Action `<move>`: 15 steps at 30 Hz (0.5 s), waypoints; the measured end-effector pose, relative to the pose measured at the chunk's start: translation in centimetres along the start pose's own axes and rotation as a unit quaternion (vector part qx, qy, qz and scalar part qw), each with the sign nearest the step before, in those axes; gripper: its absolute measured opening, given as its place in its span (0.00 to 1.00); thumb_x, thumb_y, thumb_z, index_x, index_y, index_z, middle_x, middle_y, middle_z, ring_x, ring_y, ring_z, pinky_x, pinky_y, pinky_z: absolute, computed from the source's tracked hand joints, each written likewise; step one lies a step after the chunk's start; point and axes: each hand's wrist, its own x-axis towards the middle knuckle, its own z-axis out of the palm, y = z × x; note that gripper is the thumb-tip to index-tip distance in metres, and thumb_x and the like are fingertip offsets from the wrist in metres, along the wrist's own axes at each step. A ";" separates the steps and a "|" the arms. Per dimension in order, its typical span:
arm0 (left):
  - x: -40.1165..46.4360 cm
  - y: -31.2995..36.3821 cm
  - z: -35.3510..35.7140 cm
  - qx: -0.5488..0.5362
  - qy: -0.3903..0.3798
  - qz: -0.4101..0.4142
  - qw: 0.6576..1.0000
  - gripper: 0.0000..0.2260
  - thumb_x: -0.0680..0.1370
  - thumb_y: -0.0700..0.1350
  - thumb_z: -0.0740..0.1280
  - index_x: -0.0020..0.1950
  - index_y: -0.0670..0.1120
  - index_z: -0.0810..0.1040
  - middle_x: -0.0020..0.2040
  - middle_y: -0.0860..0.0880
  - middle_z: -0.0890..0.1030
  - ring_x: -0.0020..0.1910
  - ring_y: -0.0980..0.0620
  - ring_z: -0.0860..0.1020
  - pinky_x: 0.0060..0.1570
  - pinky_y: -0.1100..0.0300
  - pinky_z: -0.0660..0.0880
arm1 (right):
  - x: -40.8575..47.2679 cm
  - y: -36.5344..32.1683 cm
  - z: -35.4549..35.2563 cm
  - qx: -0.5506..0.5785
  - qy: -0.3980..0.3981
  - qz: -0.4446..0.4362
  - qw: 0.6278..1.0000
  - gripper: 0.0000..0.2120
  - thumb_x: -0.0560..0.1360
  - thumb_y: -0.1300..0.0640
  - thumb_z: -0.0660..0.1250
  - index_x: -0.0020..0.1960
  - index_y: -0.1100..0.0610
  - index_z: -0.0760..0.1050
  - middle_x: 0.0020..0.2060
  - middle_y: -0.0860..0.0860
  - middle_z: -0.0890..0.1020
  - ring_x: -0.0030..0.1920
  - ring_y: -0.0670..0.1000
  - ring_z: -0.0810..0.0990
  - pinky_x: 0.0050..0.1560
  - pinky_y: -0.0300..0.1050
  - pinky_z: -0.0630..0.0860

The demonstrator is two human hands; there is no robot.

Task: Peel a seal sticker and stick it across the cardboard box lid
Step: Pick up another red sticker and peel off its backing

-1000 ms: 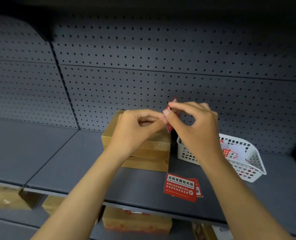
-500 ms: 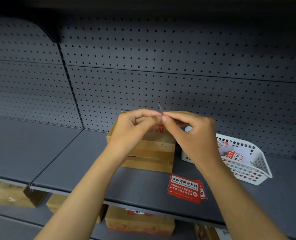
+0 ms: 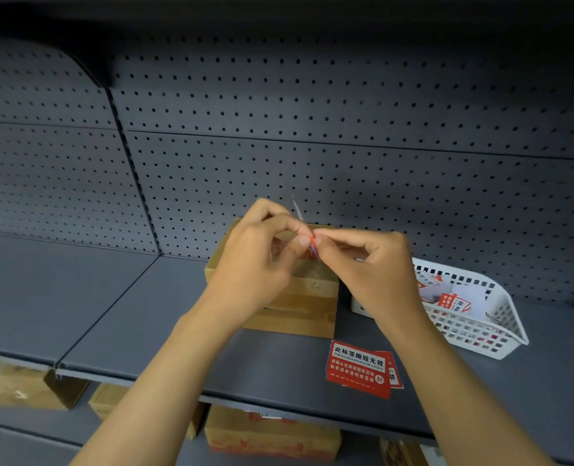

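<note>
- Left hand [image 3: 255,264] and right hand [image 3: 376,270] both pinching sticker [image 3: 313,245] edge-on, fingertips touching
- Above box [image 3: 299,297], mid shelf [image 3: 144,314]
- Spare stickers [image 3: 362,368] near front edge

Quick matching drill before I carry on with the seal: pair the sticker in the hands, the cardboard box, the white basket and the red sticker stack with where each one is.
Things:
1. seal sticker
2. cardboard box
3. white basket
4. red sticker stack

Places:
A. lying flat near the shelf's front edge
B. on the shelf, right of the box
C. pinched edge-on between left hand and right hand
D. on the shelf, behind both hands

Pairs: 1-C, 2-D, 3-B, 4-A
</note>
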 end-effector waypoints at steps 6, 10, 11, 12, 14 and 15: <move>0.2 0.2 -0.2 -0.022 0.028 -0.019 0.999 0.09 0.76 0.46 0.72 0.41 0.61 0.81 0.46 0.55 0.78 0.44 0.54 0.79 0.43 0.60 0.76 | 0.1 -0.3 -0.1 -0.005 -0.030 -0.022 0.999 0.10 0.73 0.55 0.75 0.54 0.54 0.86 0.45 0.42 0.88 0.44 0.36 0.86 0.45 0.31 0.80; 0.2 0.0 -0.4 -0.001 0.021 -0.024 1.000 0.05 0.76 0.47 0.72 0.42 0.56 0.84 0.45 0.57 0.78 0.42 0.54 0.78 0.43 0.52 0.77 | 0.2 -0.1 -0.4 -0.035 -0.042 -0.025 0.998 0.11 0.72 0.50 0.75 0.53 0.51 0.86 0.40 0.44 0.89 0.40 0.44 0.87 0.39 0.43 0.82; 0.2 -0.2 -0.4 0.005 0.017 -0.024 1.000 0.04 0.76 0.47 0.72 0.42 0.55 0.85 0.45 0.57 0.78 0.42 0.54 0.78 0.43 0.50 0.77 | 0.3 0.0 -0.5 -0.049 -0.049 -0.028 0.997 0.10 0.73 0.51 0.75 0.53 0.51 0.86 0.40 0.45 0.89 0.39 0.46 0.87 0.39 0.48 0.82; 0.2 -0.5 -0.4 0.011 0.012 -0.024 1.000 0.04 0.76 0.47 0.72 0.43 0.54 0.85 0.45 0.57 0.77 0.42 0.53 0.77 0.43 0.49 0.77 | 0.5 0.1 -0.5 -0.060 -0.058 -0.032 0.996 0.09 0.73 0.52 0.75 0.53 0.51 0.86 0.40 0.46 0.89 0.38 0.48 0.87 0.39 0.51 0.82; 0.1 -0.8 -0.3 0.022 0.004 -0.025 0.999 0.04 0.76 0.48 0.72 0.42 0.55 0.85 0.44 0.56 0.77 0.42 0.51 0.77 0.43 0.46 0.76 | 0.7 0.3 -0.6 -0.073 -0.078 -0.036 0.994 0.09 0.73 0.54 0.75 0.53 0.51 0.86 0.40 0.46 0.89 0.38 0.47 0.87 0.39 0.52 0.82; 0.1 -0.9 -0.3 0.027 0.001 -0.024 0.999 0.04 0.76 0.49 0.71 0.42 0.56 0.84 0.44 0.56 0.77 0.43 0.51 0.77 0.42 0.46 0.76 | 0.8 0.4 -0.6 -0.079 -0.083 -0.040 0.993 0.09 0.73 0.54 0.75 0.53 0.51 0.86 0.41 0.46 0.89 0.39 0.45 0.87 0.40 0.50 0.82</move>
